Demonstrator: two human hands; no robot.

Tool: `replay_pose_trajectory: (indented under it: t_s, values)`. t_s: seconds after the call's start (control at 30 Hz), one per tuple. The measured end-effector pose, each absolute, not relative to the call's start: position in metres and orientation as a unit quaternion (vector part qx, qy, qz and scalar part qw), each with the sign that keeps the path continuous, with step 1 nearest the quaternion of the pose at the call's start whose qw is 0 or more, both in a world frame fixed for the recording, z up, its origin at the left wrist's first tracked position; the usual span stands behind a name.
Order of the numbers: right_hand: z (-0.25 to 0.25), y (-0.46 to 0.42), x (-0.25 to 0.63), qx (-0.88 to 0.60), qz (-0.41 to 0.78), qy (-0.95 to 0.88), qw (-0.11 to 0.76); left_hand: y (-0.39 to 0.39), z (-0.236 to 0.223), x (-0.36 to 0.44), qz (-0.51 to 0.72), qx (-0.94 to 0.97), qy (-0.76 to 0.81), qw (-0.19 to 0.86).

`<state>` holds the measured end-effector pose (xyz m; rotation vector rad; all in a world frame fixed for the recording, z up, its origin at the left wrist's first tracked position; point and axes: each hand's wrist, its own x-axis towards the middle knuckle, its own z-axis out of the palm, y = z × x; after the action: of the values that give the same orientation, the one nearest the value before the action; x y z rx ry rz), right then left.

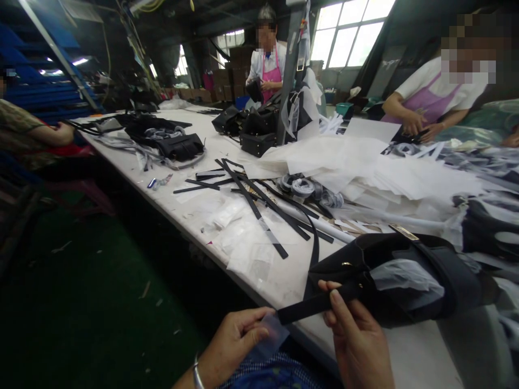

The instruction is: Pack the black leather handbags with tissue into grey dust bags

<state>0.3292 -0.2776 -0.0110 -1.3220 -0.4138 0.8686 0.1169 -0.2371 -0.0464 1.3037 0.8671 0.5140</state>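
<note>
Cluttered white surface [284,281] here, its near edge slanting beside green floor [81,302], lower left! Lower centre, left hand [239,343] pinches translucent film [272,334], right hand [359,335] pinches a black strap [304,309] by the black handbag [438,265].

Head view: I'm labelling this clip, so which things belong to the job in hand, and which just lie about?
In hand:
- strap, pinched by the right hand
- clear film, in the left hand
- bag, by the right hand

Apparently lying about:
- loose strips
- white sheets
- wrapped rolls
</note>
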Motion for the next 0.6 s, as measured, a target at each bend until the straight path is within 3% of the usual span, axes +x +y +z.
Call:
replay_pose_trajectory:
  t_s: [0.6]
  values:
    - [-0.0167,-0.2804,0.3386,-0.607,0.397,-0.232,0.648,-0.2335,-0.0349,0.1264,0.229,0.484,0.340,0.773]
